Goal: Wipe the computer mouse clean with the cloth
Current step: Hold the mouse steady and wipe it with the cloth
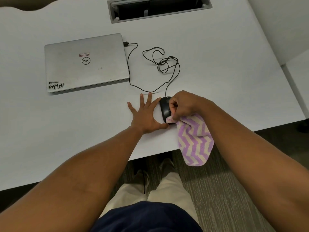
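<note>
Computer mouse point(164, 108): black, wired, sitting on the white table point(217, 72) near its front edge, right of centre. Judged light and hard-shelled with a smooth, somewhat slick top; it is likely going to skate under sideways rubbing unless braced. Best hold looks like the two long sides, low on the shell, leaving the top and buttons free for wiping. Its cable point(133, 84) is running far-left in loose loops to the closed laptop point(86, 63), so the mouse is tethered and a tug on the loops could drag it.

Cloth point(194, 139): purple-and-cream zigzag, soft and limp, judged easy to bunch. Most of it is hanging off the near table edge; only a bunched corner is touching the near end of the mouse.

Right hand point(183, 104): fingers curled, pinching that bunched corner and hovering over the right side of the mouse, covering part of it.

Left hand point(145, 114): lying flat on the table just left of the mouse, fingers spread and straight, holding nothing. Thumb is reaching toward the mouse's near-left edge; index finger is lying along its far-left side. Actual contact cannot be confirmed at either point.

Judgement: left hand is acting as a stop while the right is wiping.
</note>
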Available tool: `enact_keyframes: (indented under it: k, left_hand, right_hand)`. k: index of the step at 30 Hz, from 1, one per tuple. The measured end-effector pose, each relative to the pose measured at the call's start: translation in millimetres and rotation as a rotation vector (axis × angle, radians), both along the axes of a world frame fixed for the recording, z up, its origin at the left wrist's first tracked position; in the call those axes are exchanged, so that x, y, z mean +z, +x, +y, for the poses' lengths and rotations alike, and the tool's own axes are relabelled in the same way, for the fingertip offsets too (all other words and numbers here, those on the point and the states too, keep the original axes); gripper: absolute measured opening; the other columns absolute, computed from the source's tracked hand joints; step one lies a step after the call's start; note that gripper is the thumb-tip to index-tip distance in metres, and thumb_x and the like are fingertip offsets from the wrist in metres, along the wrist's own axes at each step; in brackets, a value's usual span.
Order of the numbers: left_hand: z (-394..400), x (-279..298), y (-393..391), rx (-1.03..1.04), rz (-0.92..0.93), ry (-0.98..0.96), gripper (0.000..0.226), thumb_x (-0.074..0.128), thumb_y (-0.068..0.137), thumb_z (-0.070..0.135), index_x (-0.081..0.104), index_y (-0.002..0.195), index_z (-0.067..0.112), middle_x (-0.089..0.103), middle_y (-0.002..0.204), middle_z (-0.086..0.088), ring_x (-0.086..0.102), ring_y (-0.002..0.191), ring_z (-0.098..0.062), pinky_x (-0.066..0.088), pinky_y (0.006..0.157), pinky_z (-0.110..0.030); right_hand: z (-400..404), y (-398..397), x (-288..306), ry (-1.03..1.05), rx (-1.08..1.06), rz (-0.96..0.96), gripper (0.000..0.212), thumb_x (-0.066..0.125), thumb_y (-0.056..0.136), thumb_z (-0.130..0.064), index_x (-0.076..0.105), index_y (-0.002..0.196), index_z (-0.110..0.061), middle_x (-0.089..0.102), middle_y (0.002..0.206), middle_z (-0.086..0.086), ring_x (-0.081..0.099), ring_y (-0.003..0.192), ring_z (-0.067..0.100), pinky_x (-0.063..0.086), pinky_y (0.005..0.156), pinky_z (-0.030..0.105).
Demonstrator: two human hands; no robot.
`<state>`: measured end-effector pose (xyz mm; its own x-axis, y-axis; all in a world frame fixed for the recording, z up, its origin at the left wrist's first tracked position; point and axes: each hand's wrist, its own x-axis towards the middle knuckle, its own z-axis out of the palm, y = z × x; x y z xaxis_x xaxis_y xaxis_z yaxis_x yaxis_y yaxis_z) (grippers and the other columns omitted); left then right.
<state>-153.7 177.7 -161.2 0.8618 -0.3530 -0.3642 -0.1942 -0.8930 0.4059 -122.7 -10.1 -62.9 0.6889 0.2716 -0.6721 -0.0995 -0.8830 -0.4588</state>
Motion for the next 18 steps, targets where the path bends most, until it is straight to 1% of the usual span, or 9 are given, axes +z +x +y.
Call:
enact_keyframes:
  k: [3, 5, 7, 10, 14, 18]
  left_hand:
    - [0, 0, 0, 0.010, -0.003, -0.014, 0.132, 0.044, 0.049, 0.101, 0.008, 0.159, 0.039, -0.009, 0.169, 0.001, -0.023, 0.152, -0.026, -0.015, 0.108, -0.076]
    - [0, -1, 0, 0.012, -0.010, -0.022, 0.132, 0.041, 0.047, 0.102, 0.008, 0.159, 0.039, -0.008, 0.169, 0.001, -0.023, 0.152, -0.026, -0.016, 0.108, -0.076]
    - [1, -2, 0, 0.009, -0.015, -0.027, 0.130, 0.045, 0.050, 0.100, 0.009, 0.159, 0.039, -0.008, 0.169, 0.001, -0.022, 0.152, -0.027, -0.016, 0.108, -0.076]
    - [1, -2, -1, 0.008, -0.019, -0.028, 0.126, 0.055, 0.056, 0.096, 0.010, 0.159, 0.039, -0.007, 0.169, 0.000, -0.022, 0.152, -0.027, -0.016, 0.107, -0.076]
    - [1, -2, 0, 0.003, -0.013, -0.008, 0.125, 0.057, 0.059, 0.094, 0.008, 0.159, 0.039, -0.008, 0.169, 0.000, -0.023, 0.152, -0.027, -0.016, 0.108, -0.076]
    - [1, -1, 0, -0.003, -0.014, 0.001, 0.124, 0.057, 0.060, 0.094, 0.009, 0.159, 0.038, -0.008, 0.169, -0.001, -0.022, 0.152, -0.028, -0.015, 0.107, -0.076]
  right_hand:
    - [8, -1, -1, 0.017, -0.007, -0.047, 0.024, 0.086, 0.059, -0.020, 0.062, 0.062, -0.021, 0.067, 0.071, -0.003, 0.062, 0.066, 0.013, 0.051, 0.059, 0.026]
    - [11, -2, -1, 0.023, 0.007, -0.066, 0.026, 0.086, 0.059, -0.021, 0.060, 0.060, -0.022, 0.066, 0.068, -0.005, 0.061, 0.064, 0.013, 0.048, 0.056, 0.024]
    - [14, -3, -2, 0.015, 0.025, -0.072, 0.027, 0.086, 0.058, -0.019, 0.060, 0.060, -0.022, 0.066, 0.068, -0.006, 0.062, 0.064, 0.012, 0.046, 0.054, 0.023]
    - [17, -2, -1, -0.027, 0.066, -0.061, 0.028, 0.087, 0.058, -0.018, 0.058, 0.058, -0.022, 0.063, 0.065, -0.008, 0.058, 0.060, 0.009, 0.041, 0.050, 0.021]
    - [21, -1, -1, -0.087, 0.139, -0.042, 0.030, 0.087, 0.055, -0.017, 0.057, 0.058, -0.021, 0.062, 0.065, -0.002, 0.058, 0.059, 0.015, 0.046, 0.050, 0.025]
    - [19, -1, -2, -0.122, 0.175, -0.034, 0.031, 0.086, 0.056, -0.016, 0.056, 0.058, -0.021, 0.062, 0.067, -0.001, 0.058, 0.062, 0.015, 0.047, 0.054, 0.026]
